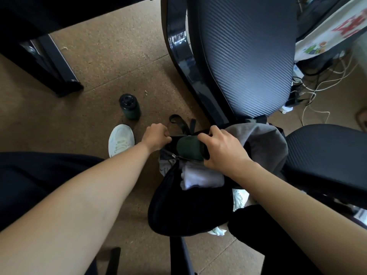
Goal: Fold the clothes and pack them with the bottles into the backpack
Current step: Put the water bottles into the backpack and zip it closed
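Brown floor (95, 62) | spare bottle (130, 109) upright, far L | L hand (155, 138) fist pinched on bag (184, 207) rim | R hand (222, 148) wrapped round green bottle (188, 147) at bag mouth | white cloth (200, 178) inside | grey cloth (264, 139) at R.

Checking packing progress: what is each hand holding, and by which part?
The right hand grips a dark green bottle around one end, over the open backpack. The left hand pinches the backpack's opening edge.

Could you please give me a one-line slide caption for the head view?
Right hand pushes a dark green bottle into the black backpack while left hand holds its opening.
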Tool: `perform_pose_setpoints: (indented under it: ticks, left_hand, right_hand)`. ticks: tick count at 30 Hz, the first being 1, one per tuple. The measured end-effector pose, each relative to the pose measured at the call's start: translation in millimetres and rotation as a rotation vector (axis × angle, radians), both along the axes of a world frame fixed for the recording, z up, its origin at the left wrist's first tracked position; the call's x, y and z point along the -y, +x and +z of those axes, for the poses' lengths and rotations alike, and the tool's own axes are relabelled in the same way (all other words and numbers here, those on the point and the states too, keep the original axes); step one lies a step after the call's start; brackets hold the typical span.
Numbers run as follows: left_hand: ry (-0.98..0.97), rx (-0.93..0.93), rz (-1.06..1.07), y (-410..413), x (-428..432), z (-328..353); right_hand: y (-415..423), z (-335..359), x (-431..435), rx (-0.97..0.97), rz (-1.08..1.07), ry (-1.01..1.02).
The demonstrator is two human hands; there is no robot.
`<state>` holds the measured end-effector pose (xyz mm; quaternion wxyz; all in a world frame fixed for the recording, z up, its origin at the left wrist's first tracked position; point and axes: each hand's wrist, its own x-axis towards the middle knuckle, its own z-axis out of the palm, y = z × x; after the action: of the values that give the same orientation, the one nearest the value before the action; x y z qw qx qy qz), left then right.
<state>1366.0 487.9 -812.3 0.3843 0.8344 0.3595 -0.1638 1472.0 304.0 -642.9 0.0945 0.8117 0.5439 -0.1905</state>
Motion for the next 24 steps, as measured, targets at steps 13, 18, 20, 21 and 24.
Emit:
perform_pose_setpoints:
  ticks: [13,18,20,21,24]
  left_hand:
    - [-0.285,0.013,0.239,-16,5,-15]
    - [-0.234,-0.007,0.171,-14,10,-10]
    - [-0.23,-0.008,0.197,-16,11,-8]
    - [-0.227,-0.004,0.21,-16,11,-8]
    - [-0.208,0.015,0.196,-13,11,-3]
  right_hand:
    - [-19,-19,-32,-0.104,-0.215,-0.065]
    - [-25,-32,-19,0.141,0.029,-0.14]
    - [-31,-35,-22,0.14,0.01,-0.143]
    - [-33,-35,-26,0.079,-0.071,-0.137]
    - [-33,-35,-44,-0.141,-0.441,-0.137]
